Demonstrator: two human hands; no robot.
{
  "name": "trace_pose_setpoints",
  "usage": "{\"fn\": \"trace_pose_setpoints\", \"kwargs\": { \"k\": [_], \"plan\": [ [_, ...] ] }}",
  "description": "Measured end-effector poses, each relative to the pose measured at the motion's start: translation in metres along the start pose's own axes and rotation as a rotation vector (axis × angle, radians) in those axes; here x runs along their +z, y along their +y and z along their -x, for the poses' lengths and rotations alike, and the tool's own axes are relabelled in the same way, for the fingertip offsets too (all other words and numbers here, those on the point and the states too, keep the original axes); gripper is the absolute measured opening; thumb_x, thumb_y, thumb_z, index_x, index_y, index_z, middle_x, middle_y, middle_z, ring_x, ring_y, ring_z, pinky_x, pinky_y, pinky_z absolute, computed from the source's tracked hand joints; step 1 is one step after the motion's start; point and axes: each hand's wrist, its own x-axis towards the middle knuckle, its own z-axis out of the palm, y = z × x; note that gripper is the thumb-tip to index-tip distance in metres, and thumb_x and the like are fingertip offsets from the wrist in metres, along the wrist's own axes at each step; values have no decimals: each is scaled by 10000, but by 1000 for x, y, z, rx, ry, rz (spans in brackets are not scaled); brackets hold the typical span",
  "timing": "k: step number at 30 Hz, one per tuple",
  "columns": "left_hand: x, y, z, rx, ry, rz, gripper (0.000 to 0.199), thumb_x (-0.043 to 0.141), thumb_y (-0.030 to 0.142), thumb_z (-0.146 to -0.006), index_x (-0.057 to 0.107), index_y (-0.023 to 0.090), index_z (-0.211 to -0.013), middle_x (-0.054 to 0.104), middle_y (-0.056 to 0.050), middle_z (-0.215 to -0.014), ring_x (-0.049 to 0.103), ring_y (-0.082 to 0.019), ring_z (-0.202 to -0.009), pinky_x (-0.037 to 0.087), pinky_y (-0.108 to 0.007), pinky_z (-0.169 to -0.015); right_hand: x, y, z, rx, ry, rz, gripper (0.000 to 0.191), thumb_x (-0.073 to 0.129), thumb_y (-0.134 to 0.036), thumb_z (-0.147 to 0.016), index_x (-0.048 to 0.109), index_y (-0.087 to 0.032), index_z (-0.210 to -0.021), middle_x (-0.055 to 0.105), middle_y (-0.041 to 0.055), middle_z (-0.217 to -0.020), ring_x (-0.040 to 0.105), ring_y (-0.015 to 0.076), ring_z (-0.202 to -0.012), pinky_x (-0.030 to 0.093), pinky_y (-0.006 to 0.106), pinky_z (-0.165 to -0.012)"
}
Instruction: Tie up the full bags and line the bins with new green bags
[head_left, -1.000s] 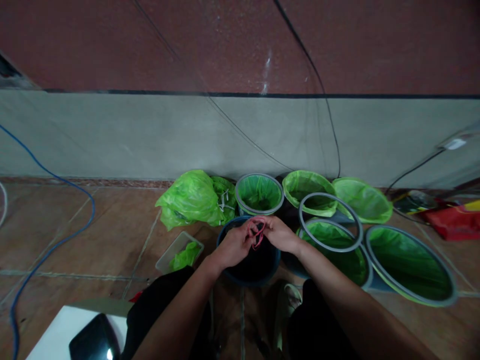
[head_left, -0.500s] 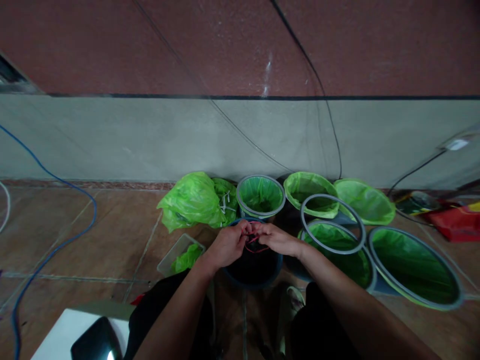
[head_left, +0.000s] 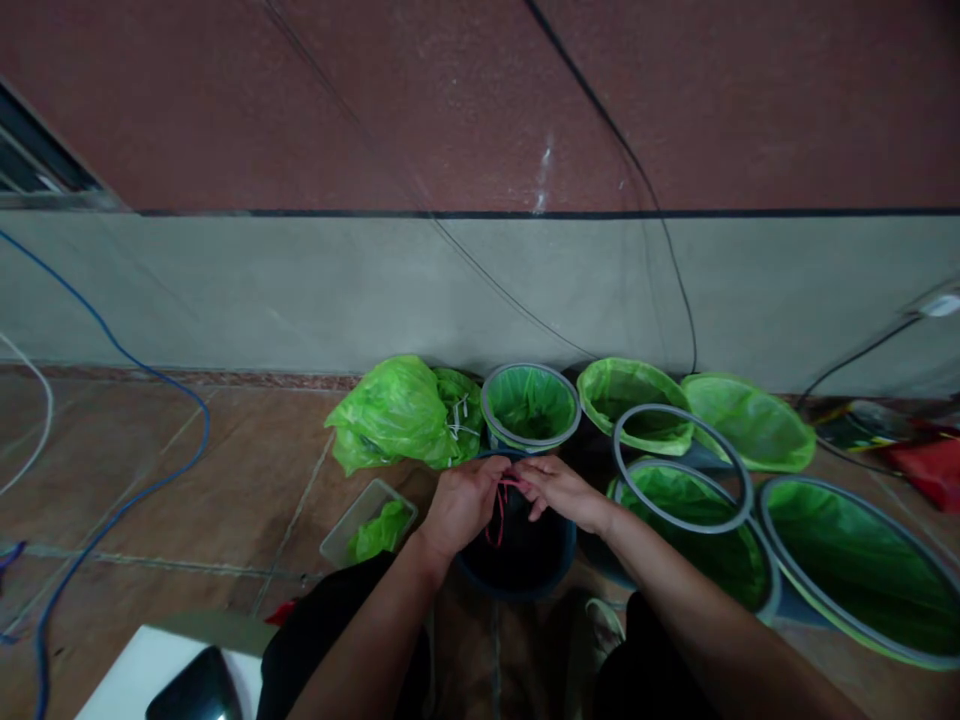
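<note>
Over a dark bucket [head_left: 555, 575], my left hand [head_left: 466, 503] and my right hand [head_left: 559, 490] are close together at its far rim. Both have their fingers closed on a thin red string [head_left: 496, 515], which hangs in a loop below the fingertips. A dark bag or liner seems to fill the bucket, too dark to make out clearly. Just behind the hands stands a bin with a green liner and a grey ring [head_left: 531, 404].
A full green bag [head_left: 394, 410] leans by the wall. A clear tray [head_left: 337, 545] holds green plastic. Several green-lined bins stand right, a loose grey ring [head_left: 742, 470] resting over them. A blue cable [head_left: 101, 530] crosses the floor; a dark device [head_left: 196, 690] lies on a white surface.
The view has shifted slightly, so the scene sits lower and further right. The red string now hangs down from the fingers instead of spreading sideways. Both hands stay close together.
</note>
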Motion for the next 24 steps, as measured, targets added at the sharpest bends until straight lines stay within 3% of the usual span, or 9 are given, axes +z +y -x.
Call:
{"fn": "trace_pose_setpoints", "kwargs": {
  "k": [5, 9, 15, 20, 24],
  "plan": [
    [8, -3, 1, 96, 204, 16, 296, 462, 111, -906, 644, 206, -1119, 729, -69, -1031, 690, -173, -929, 556, -297, -836, 3, -4, 4, 51, -19, -133, 469, 659, -618, -739, 586, -155, -727, 469, -37, -629, 448, 65, -531, 515, 205, -439],
    [9, -1, 1, 133, 273, 47, 306, 459, 109, -911, 647, 211, -1129, 733, -68, -1059, 690, -157, -979, 563, -286, -863, 7, -11, 9, 47, -81, -181, 453, 733, -576, -682, 567, -155, -658, 443, -42, -615, 436, 66, -548, 507, 193, -441],
    [7, 5, 1, 70, 345, 173, 290, 483, 147, -910, 674, 236, -1109, 745, -49, -1029, 702, -156, -946, 570, -290, -867, 10, -16, 10, 29, -68, -142, 451, 767, -567, -625, 656, -147, -745, 506, -20, -666, 461, 83, -590, 489, 200, -446],
    [12, 10, -4, -101, 455, 452, 226, 529, 209, -907, 692, 198, -1063, 741, -60, -1000, 698, -153, -895, 566, -276, -833, 11, -14, 1, -70, 111, 111, 288, 739, -422, -682, 619, -161, -673, 467, -47, -580, 421, 74, -517, 418, 192, -430],
    [16, 11, -5, -126, 509, 562, 192, 561, 221, -896, 712, 191, -1012, 727, -55, -935, 676, -148, -850, 552, -284, -807, 9, -16, 0, -310, 313, 202, 168, 668, -325, -740, 607, -178, -684, 547, -24, -618, 473, 100, -568, 404, 228, -534]
  ]
}}
